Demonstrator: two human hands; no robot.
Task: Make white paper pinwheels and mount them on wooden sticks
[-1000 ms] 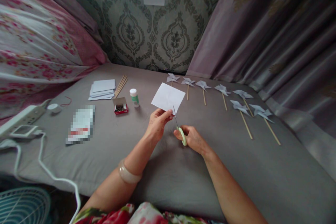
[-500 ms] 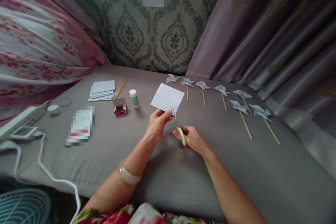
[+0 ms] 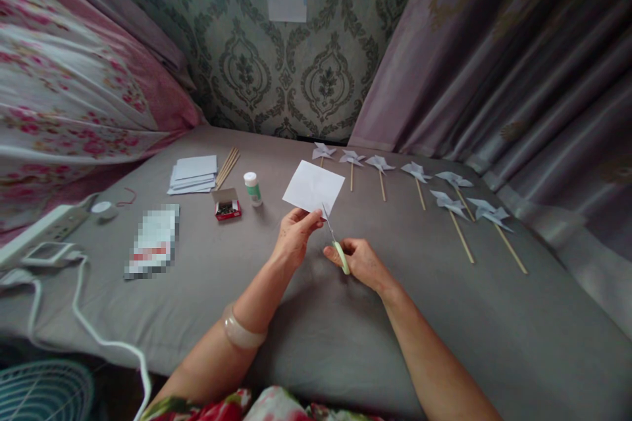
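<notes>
A square sheet of white paper (image 3: 314, 185) is pinched at its near corner by my left hand (image 3: 295, 234), thumb on top. My right hand (image 3: 363, 258) is closed around the pale green handles of a pair of scissors (image 3: 340, 256). The scissor blades lie at the paper's near edge, just right of my left thumb, and reach over the sheet. How deep any cut runs I cannot make out. Paper pinwheels (image 3: 415, 172) on wooden sticks, several of them, lie beyond and to the right of my hands.
Left of the paper stand a white-capped bottle (image 3: 252, 189) and an open red box of small metal pieces (image 3: 228, 208). Behind are wooden sticks (image 3: 228, 168) and stacked white paper (image 3: 193, 173). A blurred packet (image 3: 153, 240) and power strip (image 3: 47, 230) lie farther left.
The view has tilted up slightly, so most things sit a little lower in the picture. Both hands keep their hold on the paper and scissors, with hardly any movement.
</notes>
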